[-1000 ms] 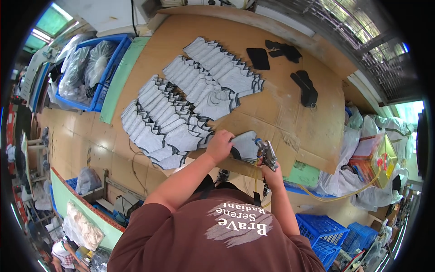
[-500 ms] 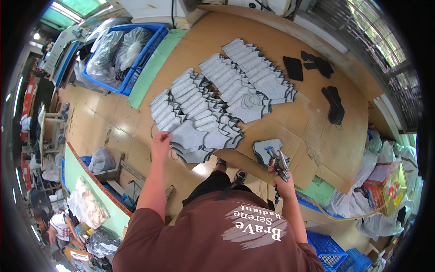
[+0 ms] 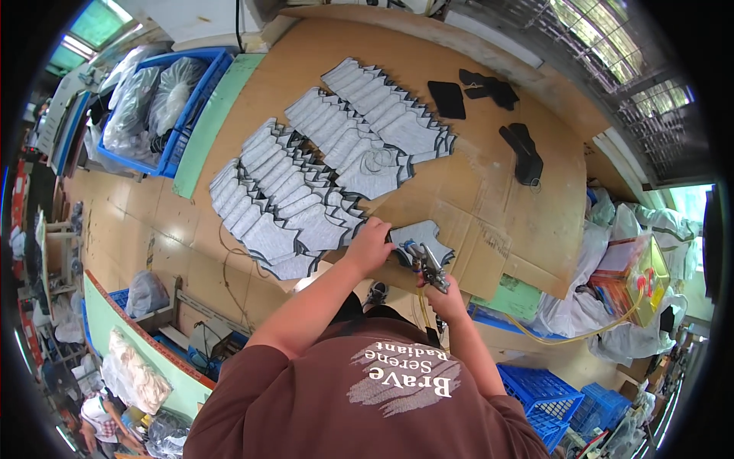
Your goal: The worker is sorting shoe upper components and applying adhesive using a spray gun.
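Note:
My right hand (image 3: 448, 300) is closed round the handle of a metal spray gun (image 3: 430, 268) with a blue part at its front. A thin yellow hose runs from the gun. At the table's near edge, my left hand (image 3: 371, 249) pinches the left edge of a grey fabric piece (image 3: 422, 232) with dark trim, its fingertips partly hidden. The gun's front end is over that piece's lower part. To the left, overlapping rows of like grey pieces (image 3: 302, 191) fan out across the table, with a loose coil of thread (image 3: 378, 160) on one row.
Black pieces (image 3: 446, 99) lie at the far right of the brown board-covered table (image 3: 505, 206). A blue crate (image 3: 187, 115) of plastic bags stands far left. Yellow hose (image 3: 569, 339) runs low on the right, near bags and blue crates (image 3: 539, 394). Another person (image 3: 103, 419) is at lower left.
My left hand has moved right from the fanned grey rows to the separate grey piece. The spray gun stays close to that piece. The whole view has shifted, so the table appears further left.

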A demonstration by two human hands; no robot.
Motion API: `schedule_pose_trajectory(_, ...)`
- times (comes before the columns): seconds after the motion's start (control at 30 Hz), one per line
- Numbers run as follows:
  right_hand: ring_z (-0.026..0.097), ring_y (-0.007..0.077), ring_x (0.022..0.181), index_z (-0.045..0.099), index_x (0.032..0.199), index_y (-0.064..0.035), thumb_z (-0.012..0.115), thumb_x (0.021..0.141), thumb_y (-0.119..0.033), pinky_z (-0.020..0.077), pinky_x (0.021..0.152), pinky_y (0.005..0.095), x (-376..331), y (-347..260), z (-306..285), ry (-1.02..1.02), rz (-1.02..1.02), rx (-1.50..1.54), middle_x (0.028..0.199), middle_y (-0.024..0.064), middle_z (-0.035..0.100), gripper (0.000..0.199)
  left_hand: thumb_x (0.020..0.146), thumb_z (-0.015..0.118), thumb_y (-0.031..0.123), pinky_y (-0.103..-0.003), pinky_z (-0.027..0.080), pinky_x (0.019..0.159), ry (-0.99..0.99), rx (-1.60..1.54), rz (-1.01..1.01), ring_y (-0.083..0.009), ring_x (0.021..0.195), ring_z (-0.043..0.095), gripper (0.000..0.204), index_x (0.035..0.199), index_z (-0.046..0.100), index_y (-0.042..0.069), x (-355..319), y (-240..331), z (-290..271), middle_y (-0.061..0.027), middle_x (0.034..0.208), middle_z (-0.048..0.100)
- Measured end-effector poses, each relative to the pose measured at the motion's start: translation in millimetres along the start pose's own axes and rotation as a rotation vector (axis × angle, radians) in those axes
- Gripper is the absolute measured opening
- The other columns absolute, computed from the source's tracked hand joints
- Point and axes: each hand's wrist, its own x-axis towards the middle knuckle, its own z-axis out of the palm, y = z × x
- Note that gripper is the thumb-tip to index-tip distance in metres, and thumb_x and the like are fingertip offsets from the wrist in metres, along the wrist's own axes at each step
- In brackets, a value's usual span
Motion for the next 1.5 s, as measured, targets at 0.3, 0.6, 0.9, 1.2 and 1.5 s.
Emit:
schedule_pose_trajectory(0.3, 0.054, 0.0124, 0.075, 0.054, 0.089, -0.0004, 0.046, 0.071, 0.001, 0.0427, 0.073, 0.0258, 2, 5, -5, 0.032, 0.024, 0.009, 0.078, 0.0031, 0.057, 0.021, 0.063, 0.069, 0.007, -0.038, 0.043, 0.073, -0.061, 0.002, -0.020, -0.0343, 0.083, 0.053, 0.030, 0.090, 0.057, -0.001, 9, 7, 5, -0.0152, 0.087, 0.053)
schedule_pose_trajectory(0.6, 0.052, 0.0117, 0.073, 0.055, 0.088, -0.0015, 0.048, 0.070, -0.001, 0.0418, 0.069, 0.0243, 1, 6, -20, 0.165, 0.005, 0.030, 0.076, 0.0022, 0.057, 0.019, 0.061, 0.070, 0.007, -0.040, 0.043, 0.071, 0.016, 0.013, 0.006, -0.0345, 0.082, 0.053, 0.026, 0.083, 0.056, 0.000, 8, 8, 9, -0.0155, 0.085, 0.054)
schedule_pose_trajectory(0.9, 0.047, 0.0066, 0.059, 0.057, 0.091, -0.0045, 0.046, 0.071, -0.002, 0.0384, 0.051, 0.0221, -1, 8, -22, 0.178, -0.039, 0.113, 0.076, 0.0002, 0.055, 0.022, 0.065, 0.064, 0.003, -0.039, 0.044, 0.064, 0.179, 0.003, 0.073, -0.0323, 0.072, 0.054, 0.012, 0.074, 0.056, 0.002, 4, -3, 15, -0.0129, 0.074, 0.055)
schedule_pose_trajectory(1.2, 0.046, 0.0076, 0.058, 0.054, 0.104, -0.0022, 0.045, 0.063, 0.005, 0.0353, 0.044, 0.0187, 0, 27, -27, 0.075, -0.085, 0.225, 0.089, 0.0052, 0.058, 0.042, 0.074, 0.061, 0.007, -0.025, 0.046, 0.060, 0.200, -0.233, -0.620, -0.0131, 0.065, 0.058, 0.016, 0.089, 0.062, 0.000, -50, -12, -105, -0.0073, 0.077, 0.062)
schedule_pose_trajectory(1.5, 0.051, 0.0099, 0.079, 0.057, 0.090, -0.0054, 0.050, 0.073, -0.004, 0.0419, 0.073, 0.0246, 8, 19, -15, -0.027, -0.110, 0.079, 0.088, -0.0006, 0.057, 0.018, 0.073, 0.061, 0.002, -0.036, 0.042, 0.080, 0.626, 0.565, -0.429, -0.0260, 0.089, 0.054, 0.023, 0.096, 0.059, 0.001, -114, -96, -173, -0.0138, 0.092, 0.057)
